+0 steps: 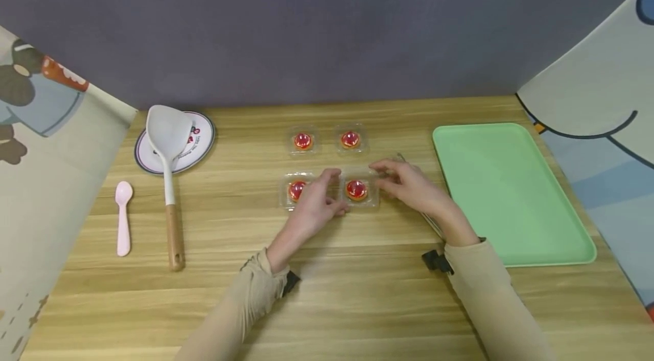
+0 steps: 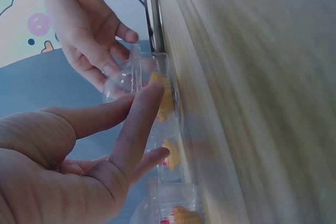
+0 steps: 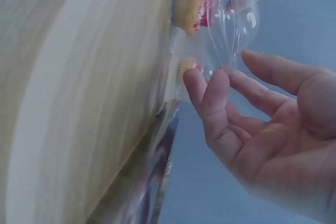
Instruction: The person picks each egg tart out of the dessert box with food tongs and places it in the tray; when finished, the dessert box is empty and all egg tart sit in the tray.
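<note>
Several small red-topped tarts sit in clear plastic boxes with domed lids, arranged in two rows mid-table. Both hands are at the front-right tart box (image 1: 357,202), which stands on the wood. My left hand (image 1: 315,205) reaches over from its left side, fingers extended and thumb apart, partly covering the front-left tart (image 1: 296,191). At the opposite edge, my right hand (image 1: 409,182) has loosely bent fingers, with its fingertips right at the rim of the clear lid (image 3: 231,30) in the right wrist view. The tart (image 2: 164,98) shows inside, beyond the left fingers, in the left wrist view.
Behind are two more boxed tarts, a left one (image 1: 303,142) and a right one (image 1: 350,140). A green tray (image 1: 511,191) lies right, beside a thin metal utensil (image 1: 431,223) partly under my right arm. Leftward are a white turner (image 1: 168,134) across a plate (image 1: 201,148) and a pink spoon (image 1: 123,219).
</note>
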`<state>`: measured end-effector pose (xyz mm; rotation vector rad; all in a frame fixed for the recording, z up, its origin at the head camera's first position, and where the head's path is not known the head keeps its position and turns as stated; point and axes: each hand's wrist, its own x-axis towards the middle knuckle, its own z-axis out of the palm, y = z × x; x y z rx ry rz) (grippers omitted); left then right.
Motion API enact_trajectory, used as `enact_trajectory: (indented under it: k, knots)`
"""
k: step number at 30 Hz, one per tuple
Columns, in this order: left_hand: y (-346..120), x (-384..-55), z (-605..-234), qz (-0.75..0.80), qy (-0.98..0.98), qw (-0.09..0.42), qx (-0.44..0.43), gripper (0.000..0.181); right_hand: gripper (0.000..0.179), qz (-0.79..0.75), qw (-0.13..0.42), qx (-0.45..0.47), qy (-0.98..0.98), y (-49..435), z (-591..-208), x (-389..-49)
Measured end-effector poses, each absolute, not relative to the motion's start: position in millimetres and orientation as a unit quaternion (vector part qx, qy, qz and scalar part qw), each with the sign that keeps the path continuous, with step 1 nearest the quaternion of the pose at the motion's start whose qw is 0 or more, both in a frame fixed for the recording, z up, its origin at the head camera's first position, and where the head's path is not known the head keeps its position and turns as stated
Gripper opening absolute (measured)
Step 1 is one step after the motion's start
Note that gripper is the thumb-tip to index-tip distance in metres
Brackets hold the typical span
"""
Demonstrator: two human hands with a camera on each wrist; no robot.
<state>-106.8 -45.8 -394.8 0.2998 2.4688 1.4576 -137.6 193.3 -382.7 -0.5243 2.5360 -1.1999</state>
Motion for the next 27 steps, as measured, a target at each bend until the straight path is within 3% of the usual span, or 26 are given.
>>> enact_trajectory:
  k: [15, 20, 22, 27]
  knots:
    - [-45, -103, -392, 0.462, 0.87, 0.103, 0.135, 0.077, 0.037, -0.42, 0.139, -0.191, 0.876, 187, -371, -132]
    - [-48, -108, -409, 0.466, 0.867, 0.087, 0.155, 0.076, 0.036, -0.424, 0.126, -0.193, 0.876, 187, -370, -132]
    - [-49, -112, -419, 0.457, 0.871, 0.067, 0.166, 0.076, 0.035, -0.431, 0.114, -0.196, 0.874, 187, -369, -131]
    - [-47, -107, -399, 0.447, 0.877, 0.012, 0.176, 0.062, 0.035, -0.456, 0.083, -0.201, 0.863, 188, -365, -131]
